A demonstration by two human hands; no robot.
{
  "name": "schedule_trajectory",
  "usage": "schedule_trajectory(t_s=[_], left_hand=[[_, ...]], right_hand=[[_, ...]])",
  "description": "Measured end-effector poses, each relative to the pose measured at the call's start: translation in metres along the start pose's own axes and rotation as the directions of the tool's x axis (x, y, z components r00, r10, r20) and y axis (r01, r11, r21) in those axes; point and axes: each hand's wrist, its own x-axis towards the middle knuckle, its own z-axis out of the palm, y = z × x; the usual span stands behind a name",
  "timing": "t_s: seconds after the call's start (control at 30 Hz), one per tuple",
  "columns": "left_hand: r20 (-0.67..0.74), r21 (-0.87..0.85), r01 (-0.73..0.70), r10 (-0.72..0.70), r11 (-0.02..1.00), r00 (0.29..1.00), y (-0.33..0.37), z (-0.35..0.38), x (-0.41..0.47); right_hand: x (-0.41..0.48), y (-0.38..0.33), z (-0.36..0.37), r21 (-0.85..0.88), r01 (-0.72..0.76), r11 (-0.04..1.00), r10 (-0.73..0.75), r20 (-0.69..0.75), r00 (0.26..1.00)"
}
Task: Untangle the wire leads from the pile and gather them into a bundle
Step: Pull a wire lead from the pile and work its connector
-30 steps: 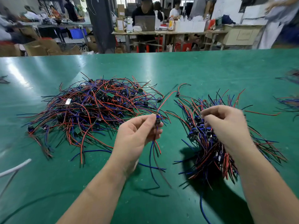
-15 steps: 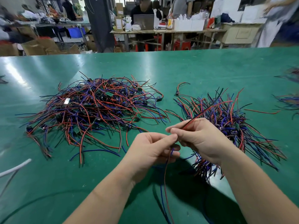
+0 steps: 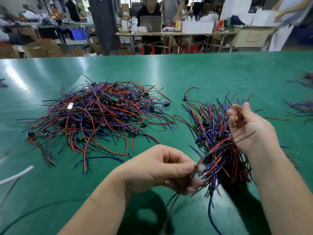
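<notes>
Since the earlier frame the hands have parted. The right hand (image 3: 250, 128) has swung away from the pile (image 3: 94, 119) and up over the bundle (image 3: 220, 155). The left hand (image 3: 162, 168) has drawn back to the near right of the pile.

Left hand: fingers curled round one wire lead (image 3: 243, 137), clamping it.

Right hand: fingers loosely bent and spread, gripping nothing. The lead's free end crosses its palm.

Bundle: lies on the table (image 3: 186, 72) to the right of the pile, apart from it and partly behind the right hand.

Recommended handling, as a judgement:
1. Draw the lead straight by its body, not by its end fitting.
2. Align its ends with the matching ends of the bundle before release.
3. Lay it parallel to the others, since a crossed lead is likely to tangle again.
4. Close the right hand round the bundle to keep it gathered.
</notes>
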Motion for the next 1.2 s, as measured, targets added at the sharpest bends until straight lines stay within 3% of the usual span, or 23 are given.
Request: schedule_trajectory(t_s=[0.13, 0.2, 0.3, 0.4, 0.5, 0.67, 0.83, 1.0, 1.07, 1.13, 1.2], left_hand=[[-0.178, -0.294, -0.207, 0.159, 0.933, 0.971, 0.006, -0.001, 0.006], [-0.278, -0.388, -0.292, 0.191, 0.874, 0.941, 0.01, -0.005, 0.006], [-0.329, -0.503, -0.331, 0.177, 0.799, 0.927, 0.014, -0.008, 0.008], [-0.378, -0.532, -0.354, 0.158, 0.769, 0.912, 0.011, -0.008, 0.011], [-0.475, -0.451, -0.377, 0.14, 0.809, 0.869, 0.005, -0.006, 0.017], [-0.522, -0.441, -0.386, 0.119, 0.81, 0.845, 0.0, 0.0, 0.021], [-0.52, -0.346, -0.357, 0.139, 0.868, 0.843, -0.007, 0.008, 0.025], [-0.611, -0.029, -0.335, 0.248, 0.942, 0.751, -0.01, 0.011, 0.029], [-0.563, 0.227, -0.343, 0.411, 0.911, 0.717, -0.013, 0.01, 0.028], [-0.445, 0.498, -0.322, 0.556, 0.805, 0.702, -0.015, 0.007, 0.026], [-0.432, 0.531, -0.312, 0.569, 0.788, 0.7, -0.013, 0.005, 0.024]], right_hand=[[-0.001, 0.01, 0.0, -0.132, -0.059, 0.989, 0.061, 0.01, 0.998], [-0.01, 0.015, 0.004, -0.32, 0.007, 0.947, 0.042, 0.145, 0.989], [-0.028, 0.025, 0.014, -0.494, 0.148, 0.857, 0.095, 0.434, 0.896], [-0.046, 0.04, 0.024, -0.419, 0.198, 0.886, 0.109, 0.603, 0.79], [-0.059, 0.053, 0.032, -0.3, 0.129, 0.945, 0.117, 0.68, 0.724], [-0.064, 0.064, 0.037, -0.204, 0.03, 0.978, 0.103, 0.611, 0.785], [-0.061, 0.058, 0.036, -0.135, -0.047, 0.99, 0.113, 0.539, 0.835], [-0.058, 0.054, 0.038, -0.105, -0.125, 0.987, 0.161, 0.491, 0.856], [-0.056, 0.049, 0.038, -0.09, -0.169, 0.981, 0.192, 0.476, 0.858], [-0.052, 0.043, 0.036, -0.059, -0.217, 0.974, 0.22, 0.461, 0.86], [-0.049, 0.037, 0.033, -0.024, -0.275, 0.961, 0.25, 0.494, 0.833]])
